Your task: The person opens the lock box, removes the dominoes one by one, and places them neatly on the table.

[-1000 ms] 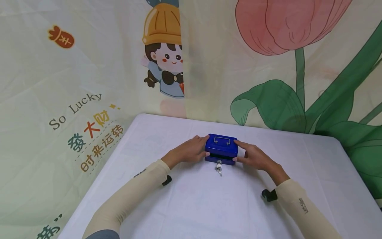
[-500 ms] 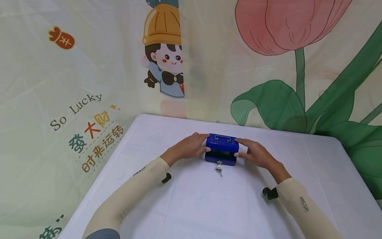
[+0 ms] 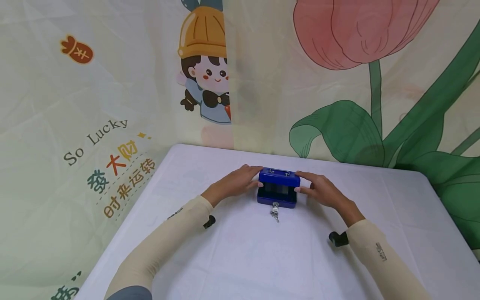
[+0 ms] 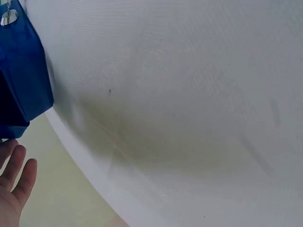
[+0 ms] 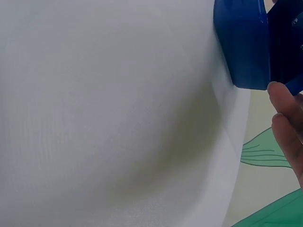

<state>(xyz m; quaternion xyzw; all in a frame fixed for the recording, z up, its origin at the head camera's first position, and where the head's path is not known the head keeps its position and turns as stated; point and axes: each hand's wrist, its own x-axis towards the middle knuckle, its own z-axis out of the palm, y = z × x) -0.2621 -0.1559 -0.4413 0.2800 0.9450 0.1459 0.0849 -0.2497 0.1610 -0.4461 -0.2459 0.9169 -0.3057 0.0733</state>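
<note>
Left hand (image 3: 237,181) and right hand (image 3: 324,191) pinch the two short ends of a smooth, glossy blue lid (image 3: 279,179), thumbs near its raised front edge and fingertips by its rear corners, as I follow remotely through head and wrist cameras. Beneath it sits a matching blue rectangular box base (image 3: 267,201), hard-walled and metal-looking, with rounded corners and a dark hollow showing through the gap. A thin, bright wire handle (image 3: 279,171) lies along the lid's top.

From my head view, the box rests toward the far side of a white table (image 3: 240,254), whose faintly creased surface shows a fine weave up close. Its long axis runs left to right, roughly parallel to the far table edge; its front points toward the wearer. On that front sits a round, shiny silver lock (image 3: 275,204), with small metal keys (image 3: 275,216) trailing from it toward the wearer.

Stretchy beige sleeves (image 3: 165,241) cover both forearms. Behind the table I see a rippled cream fabric backdrop (image 3: 262,104), printed with a large pink tulip (image 3: 361,31) and broad green leaves (image 3: 346,129).
</note>
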